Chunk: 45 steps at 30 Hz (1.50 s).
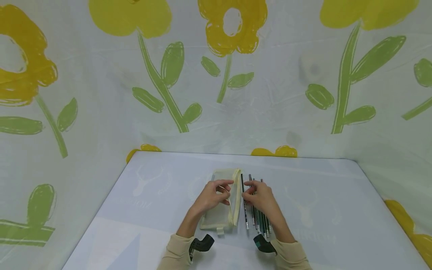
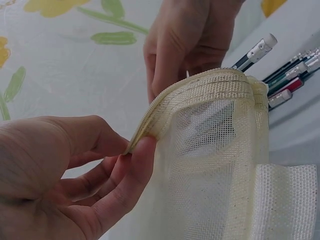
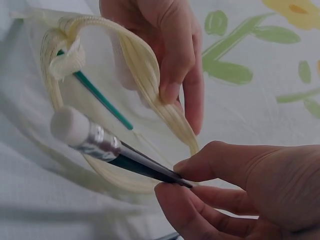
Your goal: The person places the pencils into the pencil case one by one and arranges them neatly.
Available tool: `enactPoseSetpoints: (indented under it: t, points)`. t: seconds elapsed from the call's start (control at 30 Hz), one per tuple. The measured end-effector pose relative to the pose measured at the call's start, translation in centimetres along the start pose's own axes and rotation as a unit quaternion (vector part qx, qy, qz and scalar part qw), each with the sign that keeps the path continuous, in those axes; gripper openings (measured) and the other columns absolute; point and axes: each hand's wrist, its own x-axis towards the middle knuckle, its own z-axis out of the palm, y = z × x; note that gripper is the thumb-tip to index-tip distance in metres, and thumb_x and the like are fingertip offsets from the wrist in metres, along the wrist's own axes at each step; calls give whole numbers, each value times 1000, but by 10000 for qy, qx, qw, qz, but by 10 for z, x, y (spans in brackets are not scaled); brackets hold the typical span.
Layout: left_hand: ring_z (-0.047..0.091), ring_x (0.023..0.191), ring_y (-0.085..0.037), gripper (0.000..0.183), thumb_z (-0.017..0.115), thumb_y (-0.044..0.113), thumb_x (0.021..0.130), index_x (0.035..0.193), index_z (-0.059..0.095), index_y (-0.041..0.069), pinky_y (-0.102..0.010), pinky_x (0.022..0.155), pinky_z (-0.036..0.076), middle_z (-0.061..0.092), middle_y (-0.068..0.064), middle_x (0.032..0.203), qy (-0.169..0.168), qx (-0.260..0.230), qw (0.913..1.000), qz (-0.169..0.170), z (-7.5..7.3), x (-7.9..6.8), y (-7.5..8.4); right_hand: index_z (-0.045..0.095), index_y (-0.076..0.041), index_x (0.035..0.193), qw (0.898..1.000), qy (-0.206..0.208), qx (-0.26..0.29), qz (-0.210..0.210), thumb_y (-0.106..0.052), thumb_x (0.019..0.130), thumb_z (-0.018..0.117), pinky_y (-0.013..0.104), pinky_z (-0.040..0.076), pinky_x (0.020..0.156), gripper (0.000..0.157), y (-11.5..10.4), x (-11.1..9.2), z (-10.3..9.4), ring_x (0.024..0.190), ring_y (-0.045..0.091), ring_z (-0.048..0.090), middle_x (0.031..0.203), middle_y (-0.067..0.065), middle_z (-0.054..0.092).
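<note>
A cream mesh zip pouch (image 1: 212,222) lies on the table before me. My left hand (image 1: 210,195) pinches one zipper edge (image 2: 145,117) between thumb and fingers, and the pouch mouth gapes. My right hand (image 1: 262,197) pinches a dark pencil (image 3: 145,162) with a white eraser at its end. This pencil stands beside the open mouth, eraser toward the right wrist camera; its far end is hidden by the fingers. Inside the pouch, a green stick-like piece (image 3: 102,100) shows through the opening.
Several more pencils (image 1: 261,224) with eraser ends, dark, green and one red, lie in a bunch under and beside my right hand. A fabric tab (image 2: 285,200) sticks out from the pouch's near end. The white table (image 1: 324,232) meets a flower-printed curtain (image 1: 270,93) behind.
</note>
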Motion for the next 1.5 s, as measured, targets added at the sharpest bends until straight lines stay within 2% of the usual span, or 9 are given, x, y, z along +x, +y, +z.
enactPoseSetpoints:
  t: [0.1, 0.23, 0.47, 0.8, 1.1, 1.27, 1.5]
  points:
    - [67, 82, -23, 44, 56, -1, 91, 135, 56, -2, -41, 68, 66, 59, -22, 109, -17, 58, 10000, -44, 0, 2, -4, 64, -3, 125, 10000, -4, 82, -16, -11, 85, 70, 28, 63, 56, 41, -3, 0, 2, 59, 14, 67, 83, 7, 70]
    - [69, 78, -22, 44, 56, -1, 91, 135, 56, 0, -41, 69, 66, 59, -24, 110, -43, 82, 9999, -62, 1, 2, -4, 63, -1, 126, 9998, -18, 218, -13, -10, 86, 70, 30, 64, 56, 42, -4, 0, 5, 59, 15, 68, 84, 8, 71]
    - [67, 82, -19, 44, 56, 0, 92, 136, 57, 1, -46, 71, 66, 59, -26, 112, -57, 79, 9999, -38, 3, 2, -3, 62, -1, 127, 9992, 23, 403, -28, -11, 87, 69, 32, 64, 58, 43, -3, 3, 9, 60, 16, 70, 87, 10, 72]
    - [66, 86, -20, 44, 56, 1, 92, 136, 57, 3, -43, 70, 66, 60, -17, 109, 0, 188, 9997, -140, 3, 3, -2, 62, 0, 127, 9981, 141, 606, -45, -11, 86, 70, 32, 65, 58, 43, -2, 7, 12, 61, 16, 70, 90, 13, 72]
    - [66, 85, -18, 43, 57, 0, 91, 134, 58, 3, -46, 71, 66, 60, -19, 108, 11, 173, 9998, -86, 3, 2, -1, 62, 1, 127, 9967, 271, 754, -138, -9, 85, 71, 37, 66, 61, 43, -2, 9, 15, 63, 18, 71, 90, 14, 73]
    - [66, 90, -23, 43, 57, -1, 91, 134, 58, 2, -46, 71, 66, 60, -20, 109, 33, 114, 9999, -91, 3, 3, -1, 63, 1, 126, 9961, 322, 806, -157, -9, 86, 71, 35, 66, 61, 42, -2, 10, 16, 64, 19, 71, 91, 15, 73]
    - [64, 96, -36, 44, 55, -4, 91, 135, 56, -3, -54, 74, 64, 59, -25, 111, 9, 71, 9999, -94, 4, 0, 3, 63, 1, 125, 9950, 326, 940, -129, -9, 85, 71, 34, 66, 62, 41, -2, 11, 18, 63, 20, 72, 93, 16, 73]
